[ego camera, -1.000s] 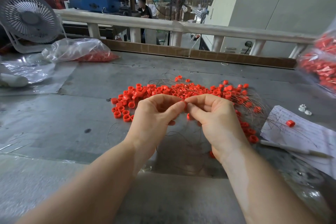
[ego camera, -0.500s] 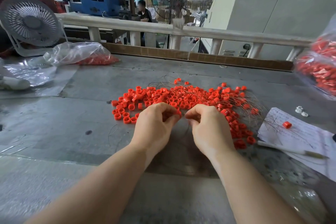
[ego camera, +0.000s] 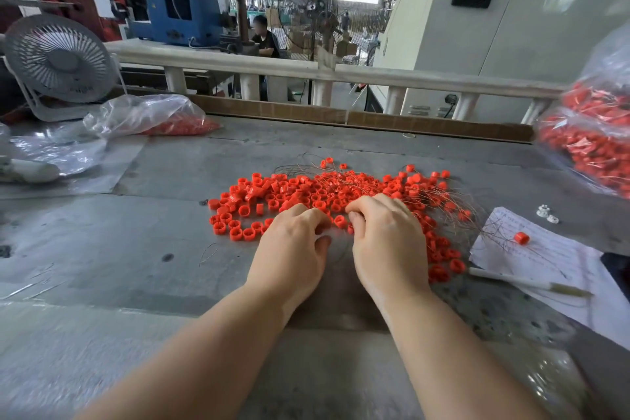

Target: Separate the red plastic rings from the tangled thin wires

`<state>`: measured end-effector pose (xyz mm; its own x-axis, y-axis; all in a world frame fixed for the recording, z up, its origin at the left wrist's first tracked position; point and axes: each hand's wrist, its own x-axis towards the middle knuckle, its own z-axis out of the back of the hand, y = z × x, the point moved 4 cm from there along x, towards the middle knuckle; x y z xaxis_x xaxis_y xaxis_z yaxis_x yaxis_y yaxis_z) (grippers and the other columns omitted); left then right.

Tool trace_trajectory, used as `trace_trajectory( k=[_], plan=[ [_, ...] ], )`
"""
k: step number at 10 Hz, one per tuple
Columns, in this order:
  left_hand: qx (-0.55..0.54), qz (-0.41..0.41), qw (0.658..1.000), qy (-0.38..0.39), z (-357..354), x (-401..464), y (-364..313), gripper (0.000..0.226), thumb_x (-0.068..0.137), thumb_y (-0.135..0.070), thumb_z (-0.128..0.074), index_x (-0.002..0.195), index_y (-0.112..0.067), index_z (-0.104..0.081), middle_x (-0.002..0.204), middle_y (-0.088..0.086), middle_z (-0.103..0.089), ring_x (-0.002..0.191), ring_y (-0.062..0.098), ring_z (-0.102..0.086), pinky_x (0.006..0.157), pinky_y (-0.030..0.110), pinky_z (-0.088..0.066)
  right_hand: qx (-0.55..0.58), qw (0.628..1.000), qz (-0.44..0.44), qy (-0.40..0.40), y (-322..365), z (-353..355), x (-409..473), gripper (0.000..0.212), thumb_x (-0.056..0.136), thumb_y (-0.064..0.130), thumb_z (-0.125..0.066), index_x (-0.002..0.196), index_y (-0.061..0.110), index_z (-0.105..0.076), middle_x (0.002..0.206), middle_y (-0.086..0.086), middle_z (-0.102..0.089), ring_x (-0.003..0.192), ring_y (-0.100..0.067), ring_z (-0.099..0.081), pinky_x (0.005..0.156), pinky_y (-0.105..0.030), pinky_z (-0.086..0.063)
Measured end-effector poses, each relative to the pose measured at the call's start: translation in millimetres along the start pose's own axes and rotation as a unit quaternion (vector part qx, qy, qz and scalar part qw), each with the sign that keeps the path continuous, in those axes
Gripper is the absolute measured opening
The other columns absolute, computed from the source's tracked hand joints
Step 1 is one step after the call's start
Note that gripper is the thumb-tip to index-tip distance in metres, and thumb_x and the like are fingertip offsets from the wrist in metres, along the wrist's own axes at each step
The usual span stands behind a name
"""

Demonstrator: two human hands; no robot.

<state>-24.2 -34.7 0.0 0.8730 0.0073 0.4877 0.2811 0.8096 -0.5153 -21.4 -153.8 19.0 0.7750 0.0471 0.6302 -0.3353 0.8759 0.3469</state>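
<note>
Both bare forearms being extended forward, converging toward centre. Left hand [ego camera: 293, 242] being held palm-down, fingers curled under, thumb tucked toward right. Right hand [ego camera: 387, 235] being held palm-down just beside it, fingers curled, fingertips [ego camera: 354, 210] bent downward. Knuckles nearly touching; what is being pinched cannot be told.

Rings [ego camera: 317, 193] spread mid-table [ego camera: 170, 215] w/ wires [ego camera: 439, 201] tangled thru their 3 o'clock part. Left hand [ego camera: 293, 249] & right hand [ego camera: 387, 242] side by side at pile's 6 o'clock edge. Paper sheet [ego camera: 552, 262] at 3 o'clock, one ring [ego camera: 521, 238] on it, pen [ego camera: 528, 283] along its near edge. Bag [ego camera: 146, 116] at 10 o'clock, fan [ego camera: 58, 60] behind it. Second bag [ego camera: 596, 143] at 2 o'clock.
</note>
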Motion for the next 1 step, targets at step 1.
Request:
trace_trajectory(
  k=[1],
  plan=[
    [0.029, -0.019, 0.999, -0.009, 8.6, -0.1, -0.1, 0.018, 0.089, -0.02, -0.059, 0.105, -0.016, -0.065, 0.101, -0.001, -0.061, 0.099, 0.02, -0.05, 0.084, 0.027, -0.037, -0.006, 0.995, 0.052, -0.086, 14.0, 9.6, 1.8, 0.012, 0.084, 0.008, -0.059, 0.078, 0.009, -0.069, 0.075, -0.003, -0.065, 0.074, -0.028, -0.059, 0.072, -0.034, -0.04]
  ],
)
